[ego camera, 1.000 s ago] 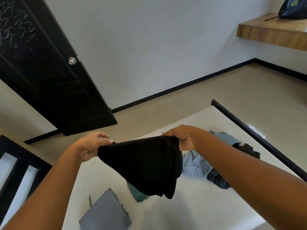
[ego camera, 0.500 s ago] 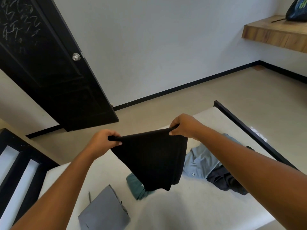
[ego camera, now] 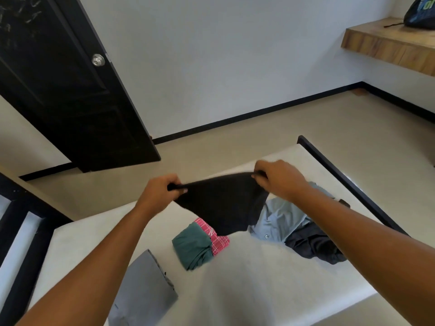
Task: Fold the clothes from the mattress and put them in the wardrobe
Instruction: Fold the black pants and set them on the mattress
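Clothing is spread on the off-white mattress [ego camera: 259,278]: a rolled green garment [ego camera: 193,248] touching a pink checked cloth [ego camera: 217,236], a pale blue buttoned shirt [ego camera: 282,217], a crumpled dark grey garment [ego camera: 313,245] and a flat grey folded piece [ego camera: 146,290]. A black fabric garment [ego camera: 223,203] is held stretched above them, its top edge pinched by the curled left hand [ego camera: 160,191] and right hand [ego camera: 277,178]. Chalk scribbles on the black panelled door [ego camera: 58,90] cannot be read.

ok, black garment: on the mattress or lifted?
Lifted. The black garment hangs stretched between the left hand and right hand, above the mattress.

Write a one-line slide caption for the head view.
Left hand and right hand hold a black garment up over the mattress.
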